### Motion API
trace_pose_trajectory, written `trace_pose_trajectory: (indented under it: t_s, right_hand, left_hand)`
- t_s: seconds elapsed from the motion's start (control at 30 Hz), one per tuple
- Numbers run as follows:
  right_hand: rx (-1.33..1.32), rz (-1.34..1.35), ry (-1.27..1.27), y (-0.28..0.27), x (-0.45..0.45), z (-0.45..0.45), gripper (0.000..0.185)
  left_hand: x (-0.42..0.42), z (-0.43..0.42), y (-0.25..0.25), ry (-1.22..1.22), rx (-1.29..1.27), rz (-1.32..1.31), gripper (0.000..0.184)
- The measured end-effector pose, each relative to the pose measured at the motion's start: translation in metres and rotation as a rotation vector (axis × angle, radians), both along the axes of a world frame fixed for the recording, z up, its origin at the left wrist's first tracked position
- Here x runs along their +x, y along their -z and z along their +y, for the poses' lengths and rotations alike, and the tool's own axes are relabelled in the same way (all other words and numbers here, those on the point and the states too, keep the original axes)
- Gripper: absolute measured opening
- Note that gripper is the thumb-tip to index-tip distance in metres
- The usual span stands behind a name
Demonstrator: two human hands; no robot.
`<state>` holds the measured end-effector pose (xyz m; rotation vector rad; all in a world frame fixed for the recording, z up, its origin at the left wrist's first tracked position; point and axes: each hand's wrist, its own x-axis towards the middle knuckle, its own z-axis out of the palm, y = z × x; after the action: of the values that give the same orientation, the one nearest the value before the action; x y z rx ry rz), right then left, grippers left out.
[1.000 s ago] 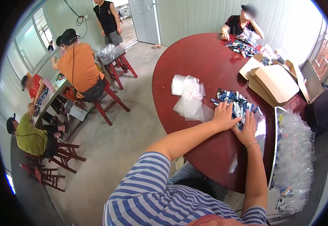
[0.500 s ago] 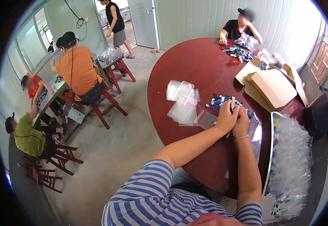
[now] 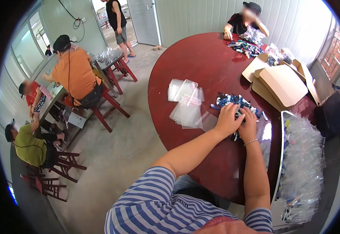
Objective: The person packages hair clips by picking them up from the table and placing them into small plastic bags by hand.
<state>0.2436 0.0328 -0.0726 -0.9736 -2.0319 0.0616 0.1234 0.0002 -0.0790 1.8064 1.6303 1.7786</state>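
Note:
A pile of small, slender blue, black and white pieces (image 3: 229,100) lies on the dark red table (image 3: 185,54); their exact kind is too small to tell. At its near edge, my left hand (image 3: 227,120) curls its fingers around small dark pieces. My right hand (image 3: 248,124), with a bracelet at the wrist, is bent over the same bunch from the other side. Some dark pieces show between the two hands and just below them. Left of the pile, flat clear plastic bags (image 3: 191,114) lie in overlapping stacks.
Many filled clear bags (image 3: 300,167) fill a white-edged tray on my right. Open cardboard boxes (image 3: 281,85) stand beyond it. Across the table a person (image 3: 245,23) sits by another pile of pieces (image 3: 246,48). Other people sit at a side table on the left; one stands near the door.
My hands have come down from above onto the near edge of the pile and moved slightly apart. The person by the door has turned and now stands more upright.

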Motion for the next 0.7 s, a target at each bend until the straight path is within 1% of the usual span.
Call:
trace_pose_trajectory:
  t_s: [0.07,0.1,0.13,0.17,0.23,0.3,0.37,0.43,0.47,0.5,0.53,0.57,0.6,0.63,0.67,0.7]
  right_hand:
    - [-0.028,0.033,-0.041,0.005,0.001,0.001,0.031]
    - [-0.048,0.065,-0.083,0.005,0.002,0.003,0.033]
    - [-0.099,0.097,-0.106,0.006,0.003,0.003,0.035]
    - [-0.097,0.097,-0.105,0.008,0.005,0.003,0.035]
    - [-0.042,0.138,-0.066,-0.003,0.003,-0.004,0.036]
    - [-0.044,0.137,-0.029,-0.002,0.011,0.000,0.037]
    - [-0.036,0.154,0.110,-0.011,0.017,0.001,0.043]
    - [-0.082,0.129,0.152,-0.009,0.024,0.009,0.046]
    - [-0.072,0.103,0.229,-0.002,0.026,0.015,0.048]
    - [-0.066,0.076,0.306,0.004,0.028,0.019,0.050]
    - [-0.170,0.042,0.344,0.009,0.027,0.023,0.055]
    - [-0.175,0.039,0.341,0.014,0.027,0.025,0.055]
    - [-0.230,-0.033,0.338,0.013,0.023,0.024,0.056]
    - [-0.280,-0.103,0.334,0.011,0.018,0.025,0.058]
    - [-0.267,-0.138,0.288,0.012,0.013,0.025,0.053]
    - [-0.266,-0.139,0.287,0.016,0.011,0.028,0.053]
  left_hand:
    - [-0.001,0.001,-0.003,0.003,-0.051,0.044,0.049]
    - [-0.002,0.001,-0.003,0.004,-0.045,0.045,0.049]
    - [-0.002,0.000,-0.002,0.016,-0.044,0.085,0.050]
    - [-0.003,0.000,0.001,0.028,-0.045,0.125,0.050]
    - [-0.005,0.001,-0.002,0.009,-0.023,0.147,0.050]
    - [-0.010,-0.003,-0.008,-0.066,-0.047,0.160,0.049]
    - [-0.015,-0.001,-0.014,-0.071,-0.062,0.146,0.050]
    - [-0.020,0.002,-0.016,-0.165,0.011,0.199,0.052]
    - [-0.022,0.006,-0.012,-0.185,-0.019,0.193,0.060]
    - [-0.022,0.008,-0.011,-0.189,-0.026,0.190,0.060]
    - [-0.022,0.009,-0.011,-0.264,-0.099,0.208,0.064]
    - [-0.020,0.010,-0.011,-0.337,-0.170,0.227,0.068]
    - [-0.018,0.013,-0.008,-0.316,-0.266,0.215,0.071]
    - [-0.015,0.017,-0.003,-0.319,-0.264,0.214,0.071]
    - [-0.012,0.020,0.005,-0.284,-0.244,0.248,0.069]
    - [-0.009,0.020,0.006,-0.248,-0.226,0.282,0.066]
